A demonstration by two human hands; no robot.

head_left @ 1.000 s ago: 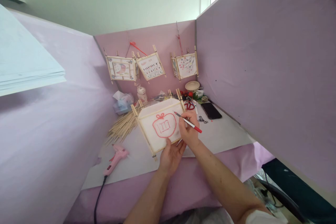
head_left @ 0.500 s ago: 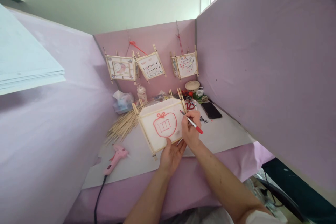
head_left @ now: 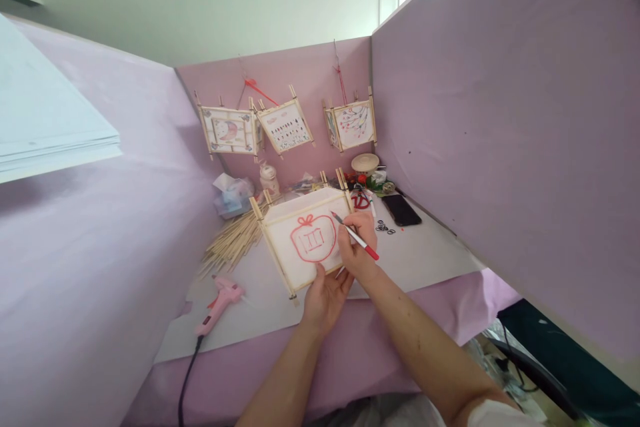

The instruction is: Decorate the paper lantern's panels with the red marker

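The paper lantern [head_left: 305,240] with a red drawing stands tilted on the white sheet [head_left: 425,260] covering the table. The left hand [head_left: 325,300] grips its lower frame edge. The right hand [head_left: 356,247] pinches a red pen [head_left: 354,235], tip at or perhaps just off the paper's right side. Bamboo sticks [head_left: 233,240] lie behind on the left, a pink glue gun [head_left: 220,300] nearer, a phone [head_left: 401,209] to the right

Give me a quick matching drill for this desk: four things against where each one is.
Things:
1 pen
2 lantern
3 glue gun
4 phone

Places:
A lying at the left front of the table
B gripped in the right hand
C flat near the right wall
D held at its near edge by the left hand

Pairs: 1-B, 2-D, 3-A, 4-C
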